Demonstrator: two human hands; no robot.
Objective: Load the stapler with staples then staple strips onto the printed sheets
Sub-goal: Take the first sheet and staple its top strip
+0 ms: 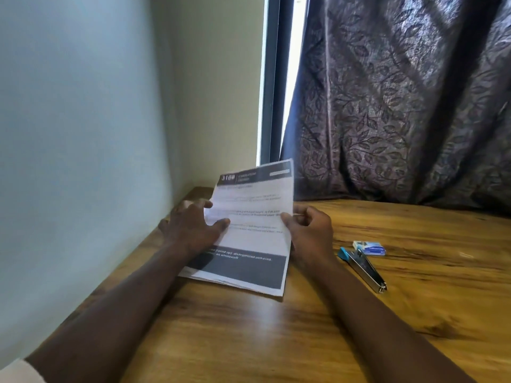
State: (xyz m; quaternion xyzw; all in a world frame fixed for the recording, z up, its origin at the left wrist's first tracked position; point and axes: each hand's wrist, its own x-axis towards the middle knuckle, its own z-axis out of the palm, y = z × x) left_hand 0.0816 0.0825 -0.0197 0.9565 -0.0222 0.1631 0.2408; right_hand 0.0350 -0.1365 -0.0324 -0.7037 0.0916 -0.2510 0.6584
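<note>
Your left hand point(193, 225) grasps the left edge of the white printed sheets with dark header and footer bands point(254, 244), thumb on the front. Your right hand point(309, 230) pinches the right edge, fingers curled. The top sheet is lifted and tilted toward you; the rest of the stack lies flat on the brown wood-grain table point(249, 341), near the wall corner.

Paper is light and floppy, so expect it to sag or slide off the stack. Hold it at the edges, support both sides, and square the pile before stapling.

The blue-ended metal stapler point(362, 268) lies to the right of your right hand, untouched, with the small blue-and-white staple box point(369, 247) just behind it. The stapler looks stiff and compact; take it round the body.

Writing: "3100" in the header band, "disorganized" and "on windowsill" lower down — the rest is blurred. Box label unreadable.
</note>
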